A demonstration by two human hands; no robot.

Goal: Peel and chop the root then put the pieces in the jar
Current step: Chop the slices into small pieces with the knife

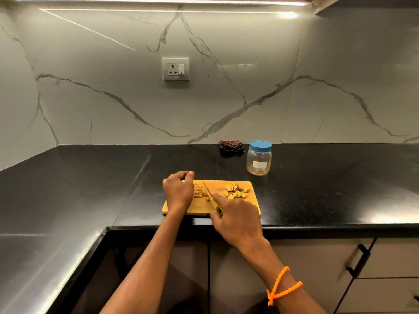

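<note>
Right hand (235, 214), nearest, grips a slim knife (209, 192), forefinger along the blade, which runs away and leftward over the wooden chopping board (199, 209). Just left of the blade lie brownish root bits (200, 193), touching the left hand (179, 189), curled, perhaps pinching one. Pale yellow slices (235, 191) lie right; the blue-lidded clear jar (259, 158) stands beyond on the black worktop (90, 177).

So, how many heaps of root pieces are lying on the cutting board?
2. One heap of small chunks lies beside the left hand; one heap of round slices lies at the board's far right. More chunks may be hidden under the left hand.
</note>
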